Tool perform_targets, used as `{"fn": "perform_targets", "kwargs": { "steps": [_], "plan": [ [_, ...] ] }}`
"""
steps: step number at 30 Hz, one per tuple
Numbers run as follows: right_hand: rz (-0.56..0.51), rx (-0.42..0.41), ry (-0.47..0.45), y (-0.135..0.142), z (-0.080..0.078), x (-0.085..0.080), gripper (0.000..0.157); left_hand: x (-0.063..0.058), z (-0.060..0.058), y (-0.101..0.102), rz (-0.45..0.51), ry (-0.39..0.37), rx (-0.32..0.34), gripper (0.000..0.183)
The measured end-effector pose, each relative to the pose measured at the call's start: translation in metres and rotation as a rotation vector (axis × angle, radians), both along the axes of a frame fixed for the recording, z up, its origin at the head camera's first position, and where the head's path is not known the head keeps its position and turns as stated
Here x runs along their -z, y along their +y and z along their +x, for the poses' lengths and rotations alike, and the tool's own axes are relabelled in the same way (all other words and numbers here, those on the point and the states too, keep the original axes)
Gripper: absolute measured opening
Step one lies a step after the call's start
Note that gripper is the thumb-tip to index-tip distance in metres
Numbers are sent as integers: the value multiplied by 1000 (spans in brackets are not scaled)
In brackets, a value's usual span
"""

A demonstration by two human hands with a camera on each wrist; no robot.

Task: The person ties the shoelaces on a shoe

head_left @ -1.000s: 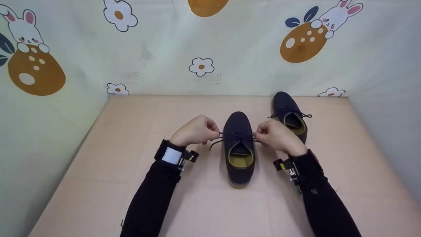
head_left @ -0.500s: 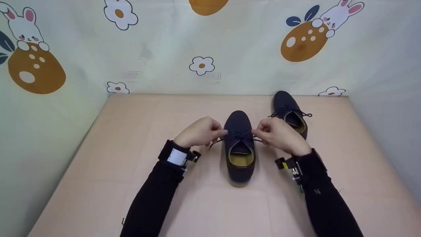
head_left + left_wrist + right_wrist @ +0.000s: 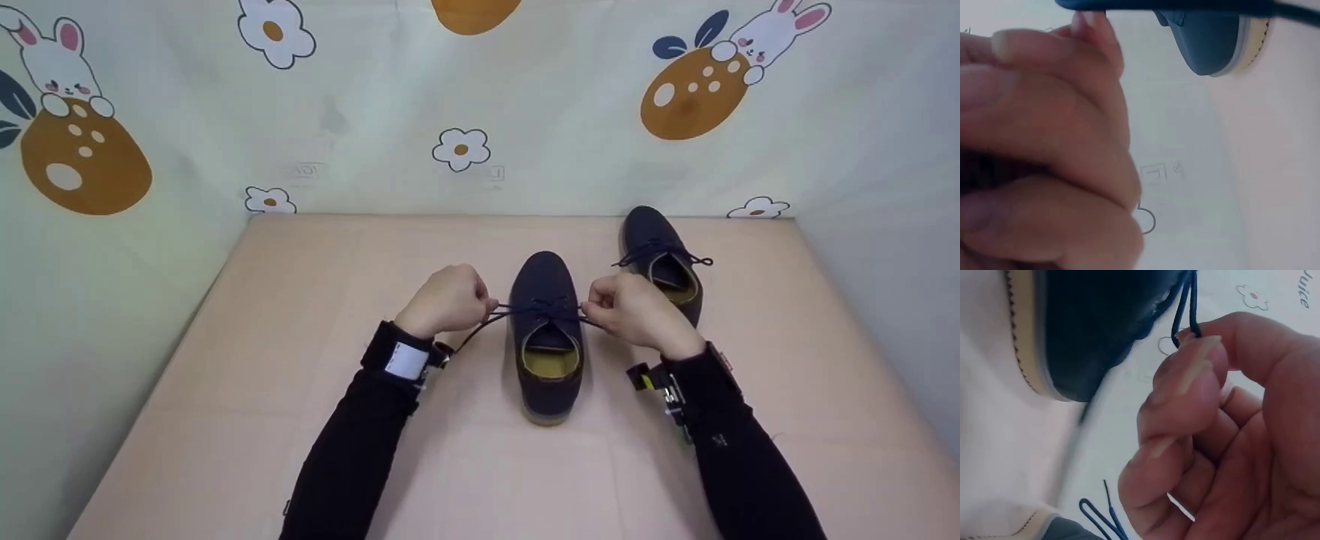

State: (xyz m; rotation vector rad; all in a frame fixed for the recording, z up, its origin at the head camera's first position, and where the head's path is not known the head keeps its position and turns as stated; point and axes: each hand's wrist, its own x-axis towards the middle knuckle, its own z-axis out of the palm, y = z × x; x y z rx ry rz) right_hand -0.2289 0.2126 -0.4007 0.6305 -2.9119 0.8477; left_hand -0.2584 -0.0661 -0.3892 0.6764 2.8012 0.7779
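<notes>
A dark navy lace-up shoe stands in front of me, toe pointing away, with bow-like laces across its throat. To its left, my left hand grips lace strands drawn out sideways from the knot, its fingers curled in the left wrist view. A loose lace end slants down below that hand. Opposite, my right hand pinches a lace loop between thumb and fingertips. A blurred lace crosses the top of the left wrist view.
A matching shoe stands at the back right, partly behind my right hand, its laces tied. The pale pink tabletop meets a patterned cloth wall at the back. More cloth walls flank both sides.
My left hand moved in to the shoe, then back out left, pulling the lace strands longer. The loose end now hangs further left. My right hand shifted slightly right, away from the shoe.
</notes>
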Motion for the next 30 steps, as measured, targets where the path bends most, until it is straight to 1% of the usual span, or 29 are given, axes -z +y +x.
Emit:
{"fn": "perform_targets", "kwargs": {
  "steps": [4, 7, 10, 13, 15, 18, 20, 22, 25, 28, 30],
  "plan": [
    [58, 25, 46, -1, 1, 2, 31, -3, 3, -1, -37, -38, 23, 43],
    [39, 39, 40, -1, 2, 3, 29, -3, 2, -5, -24, -57, 42, 40],
    [-19, 48, 3, 2, 3, 2, 28, -2, -1, -9, 35, -70, 88, 36],
    [-55, 35, -24, 5, 5, 3, 29, -1, -2, -10, 116, -71, 163, 35],
    [-57, 17, -49, 7, 8, 5, 31, 1, -1, -8, 161, -40, 214, 35],
    [-87, -8, -87, 8, 12, 10, 32, 6, 0, -8, 198, 41, 243, 35],
    [-138, -4, -86, 9, 14, 13, 30, 10, 1, -8, 220, 94, 242, 36],
    [-206, 13, -60, 9, 14, 15, 28, 15, 3, -10, 237, 139, 231, 36],
    [-291, 27, -34, 7, 13, 17, 26, 23, 5, -13, 230, 220, 211, 37],
    [-310, 40, -29, 8, 15, 20, 27, 31, 6, -13, 205, 301, 203, 35],
    [-297, 58, -21, 9, 16, 23, 28, 33, 7, -12, 190, 335, 207, 32]
  ]
}}
